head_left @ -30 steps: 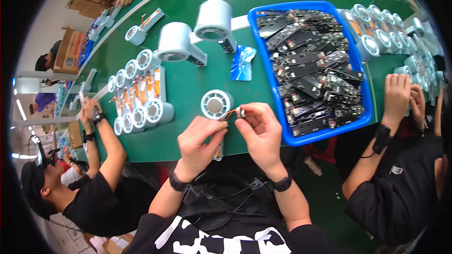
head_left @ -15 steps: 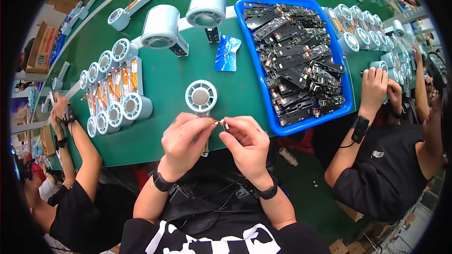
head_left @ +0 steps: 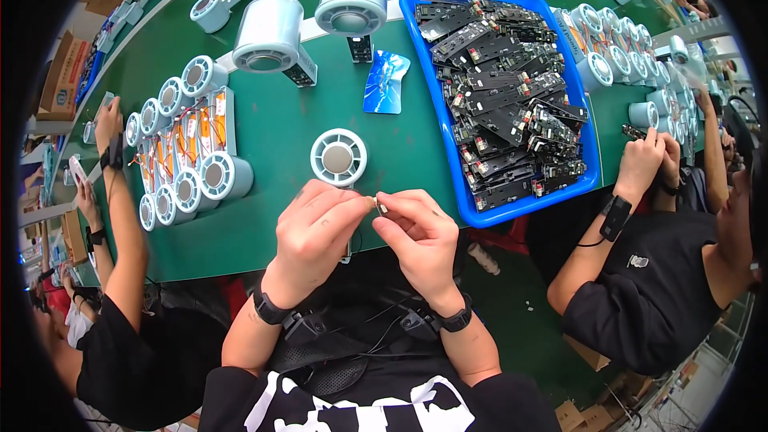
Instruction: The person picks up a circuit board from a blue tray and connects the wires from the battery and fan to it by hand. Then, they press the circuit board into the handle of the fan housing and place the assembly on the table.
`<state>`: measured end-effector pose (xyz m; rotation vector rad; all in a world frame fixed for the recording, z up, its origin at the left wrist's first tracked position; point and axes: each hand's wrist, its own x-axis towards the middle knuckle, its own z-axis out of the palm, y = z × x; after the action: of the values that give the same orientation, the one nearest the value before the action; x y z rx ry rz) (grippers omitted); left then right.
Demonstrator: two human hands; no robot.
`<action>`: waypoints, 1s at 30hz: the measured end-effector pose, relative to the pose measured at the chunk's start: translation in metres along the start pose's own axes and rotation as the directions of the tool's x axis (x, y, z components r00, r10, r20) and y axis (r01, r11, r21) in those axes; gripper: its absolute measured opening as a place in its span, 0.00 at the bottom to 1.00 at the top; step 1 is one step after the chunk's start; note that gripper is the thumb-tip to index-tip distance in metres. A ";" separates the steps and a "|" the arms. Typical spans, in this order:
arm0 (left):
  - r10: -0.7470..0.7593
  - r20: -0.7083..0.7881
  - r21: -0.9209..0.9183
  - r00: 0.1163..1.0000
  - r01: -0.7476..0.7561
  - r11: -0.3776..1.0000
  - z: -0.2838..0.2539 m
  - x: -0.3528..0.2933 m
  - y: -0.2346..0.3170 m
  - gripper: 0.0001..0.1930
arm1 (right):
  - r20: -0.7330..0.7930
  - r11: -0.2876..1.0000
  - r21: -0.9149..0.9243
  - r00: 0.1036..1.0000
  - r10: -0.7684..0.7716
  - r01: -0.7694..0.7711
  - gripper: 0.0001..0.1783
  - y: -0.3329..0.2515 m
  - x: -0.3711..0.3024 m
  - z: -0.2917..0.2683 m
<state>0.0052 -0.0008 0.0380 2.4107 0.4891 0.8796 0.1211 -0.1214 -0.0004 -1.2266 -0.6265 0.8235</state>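
- A blue tray (head_left: 446,140) is placed on the green desk (head_left: 276,140), to the right of centre. It is heaped with black circuit boards (head_left: 512,100).
- Orange packs and red wires are seated in the open handles of a double row of pale-blue fan units (head_left: 188,136) at the left.
- A single fan unit (head_left: 338,158) is positioned on the desk just beyond the left hand (head_left: 320,224). Its slotted face is turned up.
- The left hand is closed in a thumb-and-finger pinch, knuckles uppermost. Small white connector parts (head_left: 382,208) are gripped where the two hands meet, above the desk edge.
- The right hand (head_left: 416,228) is pinched on the same parts from the opposite side. The details are largely covered by the fingers.
- Compared with half a second earlier, the fingertips are brought closer together, and the red wire then visible between them is mostly hidden. At the left, a co-worker's hand (head_left: 108,124) has been raised.
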 end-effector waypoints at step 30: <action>-0.115 0.131 0.187 0.985 0.089 0.978 -0.017 0.000 0.006 0.14 | 0.179 0.987 -0.077 0.976 -0.126 0.142 0.16 0.002 0.020 0.001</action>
<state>-0.0054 0.0002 0.0521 2.5629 0.6562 0.6391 0.1316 -0.1040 -0.0025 -1.1863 -0.8867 0.8009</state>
